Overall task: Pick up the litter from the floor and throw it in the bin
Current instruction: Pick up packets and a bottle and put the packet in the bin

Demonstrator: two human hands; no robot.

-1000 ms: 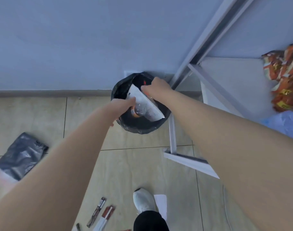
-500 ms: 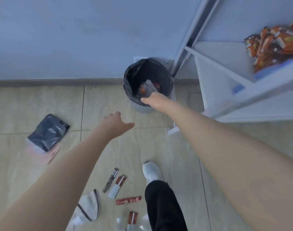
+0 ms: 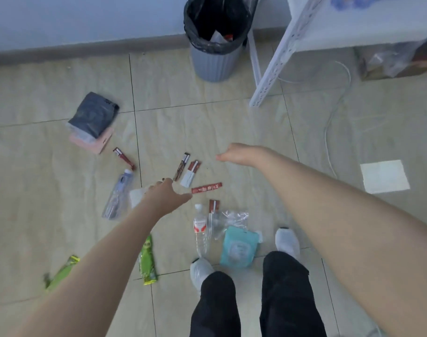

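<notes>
A grey ribbed bin [image 3: 216, 62] with a black liner stands by the wall, with some litter inside. Litter lies scattered on the tiled floor: several red and white sachets [image 3: 206, 188], a clear bottle with a red label [image 3: 200, 229], a flattened bottle [image 3: 118, 193], a teal wipes pack [image 3: 239, 248], green wrappers [image 3: 147, 260], crumpled clear plastic [image 3: 231, 218] and a dark bag on a pink box [image 3: 93, 115]. My left hand [image 3: 167, 194] hovers empty over the sachets, fingers apart. My right hand [image 3: 244, 154] hangs empty further right, fingers loosely together.
A white metal shelf frame [image 3: 275, 66] stands right of the bin, with a white cable [image 3: 334, 113] trailing on the floor and a plastic-wrapped box [image 3: 397, 60] underneath. A white paper square [image 3: 385, 176] lies at the right. My feet in white shoes [image 3: 286, 242] stand among the litter.
Both hands have pulled back from the bin after dropping the wrapper and bottle in it. My view has tilted down to the scattered litter.
</notes>
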